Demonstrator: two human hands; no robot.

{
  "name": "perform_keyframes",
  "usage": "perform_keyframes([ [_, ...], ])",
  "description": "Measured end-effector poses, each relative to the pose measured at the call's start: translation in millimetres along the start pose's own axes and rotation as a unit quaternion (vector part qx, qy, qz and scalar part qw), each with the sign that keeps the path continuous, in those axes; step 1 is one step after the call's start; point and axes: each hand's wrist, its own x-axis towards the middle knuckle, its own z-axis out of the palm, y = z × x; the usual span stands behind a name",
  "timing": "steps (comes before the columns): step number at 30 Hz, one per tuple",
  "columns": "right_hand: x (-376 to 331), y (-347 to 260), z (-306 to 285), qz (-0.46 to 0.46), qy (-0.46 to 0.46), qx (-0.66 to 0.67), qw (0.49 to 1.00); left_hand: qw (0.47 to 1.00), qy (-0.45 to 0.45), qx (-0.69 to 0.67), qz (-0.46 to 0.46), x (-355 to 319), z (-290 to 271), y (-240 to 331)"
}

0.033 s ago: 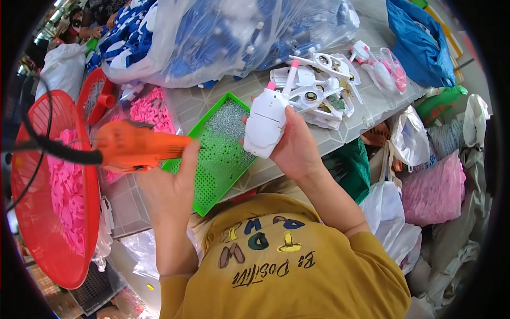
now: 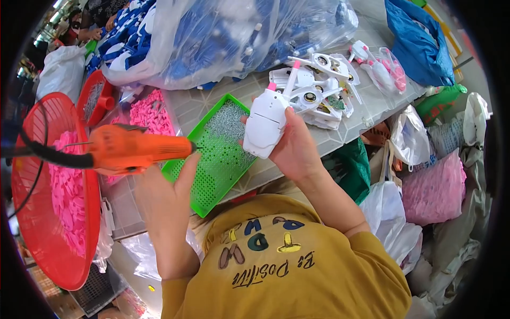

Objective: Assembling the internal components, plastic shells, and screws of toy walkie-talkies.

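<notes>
In my right hand is a white plastic toy casing with a seam across it and a pink nub on top. A white rod with a pink tip rises beside the casing; I cannot tell whether they are joined. My left hand is under an orange electric screwdriver, its thumb stretched out and apart from the tool's tip. The other left fingers are partly hidden and blurred. A dark cord runs off the tool's tail. Below both hands lies a green perforated tray with many small screws.
White plastic housings are piled beyond the casing. A red basket of pink parts stands at left, near a red scoop of screws. Clear bags with blue and white parts fill the back. Bags crowd the right.
The orange screwdriver has shifted left and its black tip now shows free of my left thumb. My right hand and the casing have barely moved.
</notes>
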Motion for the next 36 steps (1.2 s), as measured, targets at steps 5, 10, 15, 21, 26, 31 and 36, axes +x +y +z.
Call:
perform_keyframes([
  [5,-2,7,11,0.011,-0.04,0.015,0.999,0.981,-0.164,0.093,0.048,-29,9,0],
  [10,-2,20,5,0.026,-0.031,-0.019,0.999,0.966,-0.044,0.008,0.256,-16,71,-14],
  [15,-8,14,4,-0.013,-0.017,-0.016,1.0,0.974,-0.077,-0.015,0.211,-15,78,-22],
  [21,-10,19,9,-0.035,0.006,-0.041,0.998,0.963,-0.044,0.013,0.266,-17,87,-19],
  [26,-5,18,-2,-0.089,0.012,-0.12,0.989,0.977,-0.058,-0.041,0.201,-21,85,-27],
  [31,-2,3,-12,-0.052,0.022,-0.021,0.998,0.982,-0.007,-0.004,0.187,-11,71,-32],
  [36,-5,-5,-11,-0.025,-0.015,0.017,0.999,0.959,-0.024,0.199,0.201,3,74,-52],
])
